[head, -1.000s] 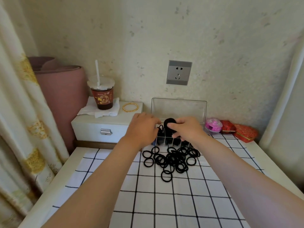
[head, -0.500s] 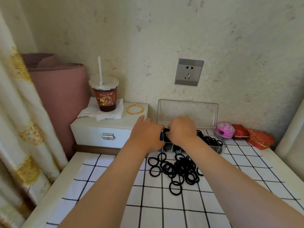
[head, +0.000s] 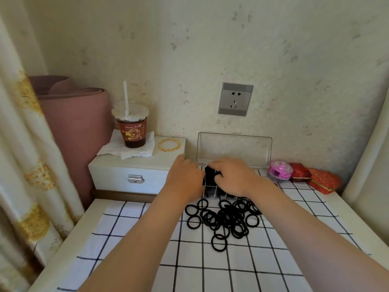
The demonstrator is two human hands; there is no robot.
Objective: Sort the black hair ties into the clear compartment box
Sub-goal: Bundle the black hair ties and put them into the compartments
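Observation:
A clear compartment box (head: 213, 194) stands at the back of the checked cloth, its lid (head: 233, 148) raised against the wall. My left hand (head: 185, 180) grips the box's left end. My right hand (head: 233, 178) is over the left compartments, fingers curled round a bunch of black hair ties (head: 210, 175) pressed down into the box. Both hands hide most of the compartments. A loose pile of several black hair ties (head: 225, 218) lies on the cloth just in front of the box.
A white drawer box (head: 134, 175) to the left carries a drink cup with straw (head: 131, 127) on a tissue and gold bangles (head: 169, 145). A pink ball (head: 281, 171) and red boxes (head: 324, 180) sit right of the box. A curtain hangs at the left.
My right hand has lowered the bunch of hair ties from above the box down into its left compartments. My left hand has stayed at the box's left end.

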